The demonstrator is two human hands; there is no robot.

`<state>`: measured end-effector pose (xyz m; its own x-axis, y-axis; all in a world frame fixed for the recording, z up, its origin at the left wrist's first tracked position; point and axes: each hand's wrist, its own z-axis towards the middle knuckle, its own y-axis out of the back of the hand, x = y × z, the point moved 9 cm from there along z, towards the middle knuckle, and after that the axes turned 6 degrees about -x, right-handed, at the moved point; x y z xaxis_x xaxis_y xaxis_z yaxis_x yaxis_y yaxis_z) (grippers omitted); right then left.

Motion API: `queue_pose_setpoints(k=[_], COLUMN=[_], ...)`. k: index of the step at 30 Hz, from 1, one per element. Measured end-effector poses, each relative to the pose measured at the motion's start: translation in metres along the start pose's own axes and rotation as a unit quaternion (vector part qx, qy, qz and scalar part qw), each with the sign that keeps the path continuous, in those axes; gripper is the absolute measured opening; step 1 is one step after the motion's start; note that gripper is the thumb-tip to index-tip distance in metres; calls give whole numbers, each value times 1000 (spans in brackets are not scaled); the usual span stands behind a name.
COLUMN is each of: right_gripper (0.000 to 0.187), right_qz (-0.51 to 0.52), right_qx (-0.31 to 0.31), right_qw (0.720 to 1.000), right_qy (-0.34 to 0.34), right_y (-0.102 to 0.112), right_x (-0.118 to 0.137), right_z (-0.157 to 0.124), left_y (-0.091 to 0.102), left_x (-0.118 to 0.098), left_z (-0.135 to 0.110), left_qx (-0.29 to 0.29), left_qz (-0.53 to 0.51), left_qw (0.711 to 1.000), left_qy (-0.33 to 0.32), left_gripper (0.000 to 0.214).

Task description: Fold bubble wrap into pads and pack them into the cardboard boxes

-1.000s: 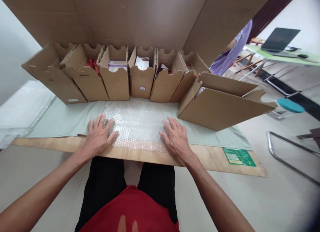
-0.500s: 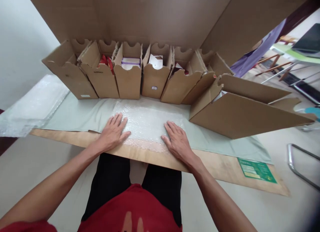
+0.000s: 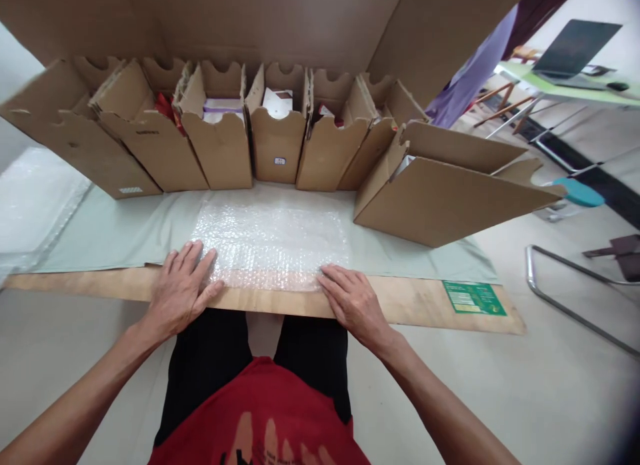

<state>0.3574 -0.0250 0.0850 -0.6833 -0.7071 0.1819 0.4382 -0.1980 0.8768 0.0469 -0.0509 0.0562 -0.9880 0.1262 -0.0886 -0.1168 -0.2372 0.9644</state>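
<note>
A clear sheet of bubble wrap [image 3: 275, 241] lies flat across the pale green cloth [image 3: 400, 251] and the bare wooden front edge of the table. My left hand [image 3: 183, 285] rests at its near left corner, palm down, fingers spread. At the near right corner lies my right hand [image 3: 353, 298], its fingers stretched out and close together, the tips touching the sheet's edge. Neither hand grips anything that I can see.
Behind the sheet stands a row of cardboard bins [image 3: 227, 151] with small boxes and packets inside. A larger cardboard holder [image 3: 440, 198] sits to the right. More bubble wrap [image 3: 37, 198] is stacked at the left. A laptop [image 3: 575, 51] stands on a farther table.
Both hands have slid toward the near edge of the bubble wrap, the left one also outward. The camera view has shifted to the right.
</note>
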Motion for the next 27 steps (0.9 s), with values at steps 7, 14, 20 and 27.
queue_pose_setpoints(k=[7, 14, 20, 27], right_gripper=[28, 18, 17, 19], right_qz=[130, 209, 263, 327], right_qx=[-37, -33, -8, -6], right_qw=[988, 954, 937, 895], right_qy=[-73, -211, -228, -303], right_y=[32, 74, 68, 35], right_x=[-17, -56, -66, -81], right_z=[17, 6, -11, -34], left_y=[28, 58, 54, 33], left_x=[-11, 7, 21, 30], left_z=[3, 10, 7, 0], left_qx=[-46, -6, 47, 0], left_qz=[-69, -265, -348, -390], left_qw=[996, 962, 923, 879], left_qy=[-44, 67, 157, 276], left_gripper=[52, 25, 31, 35])
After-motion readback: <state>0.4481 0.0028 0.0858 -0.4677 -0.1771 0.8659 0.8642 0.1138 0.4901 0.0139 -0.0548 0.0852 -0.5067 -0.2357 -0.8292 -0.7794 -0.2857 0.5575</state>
